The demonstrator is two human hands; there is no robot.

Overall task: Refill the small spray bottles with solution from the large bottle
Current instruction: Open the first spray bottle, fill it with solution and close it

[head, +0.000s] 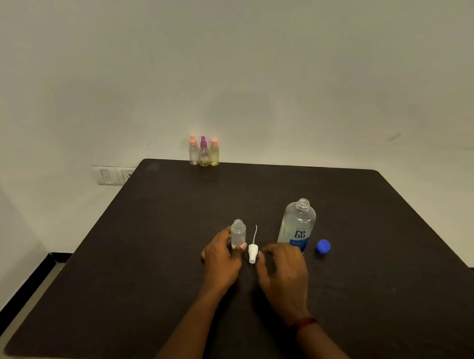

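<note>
My left hand (220,258) grips a small clear spray bottle (238,233) that stands upright and uncapped on the dark table (166,286). Just right of it lies its white spray head (252,252), dip tube pointing away from me. My right hand (284,269) is at the spray head, fingertips touching its right side; whether it pinches it I cannot tell. The large clear bottle (297,225) with a blue label stands open behind my right hand. Its blue cap (323,246) lies on the table to the right.
Three small capped spray bottles (204,151) stand in a row at the table's far edge against the white wall, two with pink caps, one purple. A wall socket (112,175) sits left of the table. The floor lies beyond the left edge.
</note>
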